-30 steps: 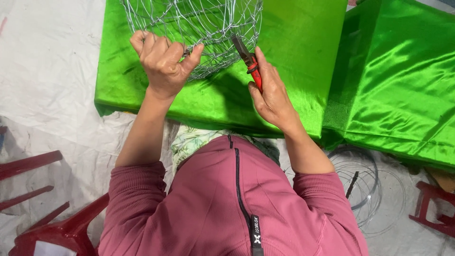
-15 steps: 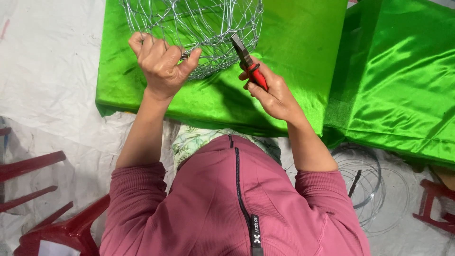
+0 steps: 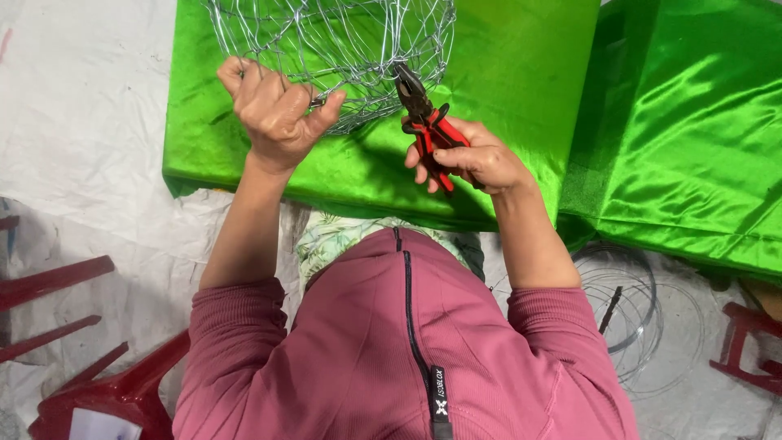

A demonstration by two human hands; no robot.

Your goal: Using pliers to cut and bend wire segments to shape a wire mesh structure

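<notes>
At the desk's near edge, the pliers (image 3: 423, 122), gripped in the right hand (image 3: 476, 159), have been shifted to the wire frame (image 3: 342, 49), apparently biting a strand, while the left hand (image 3: 273, 110) is kept clenched on its rim.

**Both hands up, both closed**

Left hand (image 3: 275, 114): fist clenched, knuckles up, thumb (image 3: 326, 110) out to the right of the curled fingers. Right hand (image 3: 476, 159): fingers wrapped tight, palm inward. Forearms bare, raised forward, sleeves pushed to elbows.
</notes>
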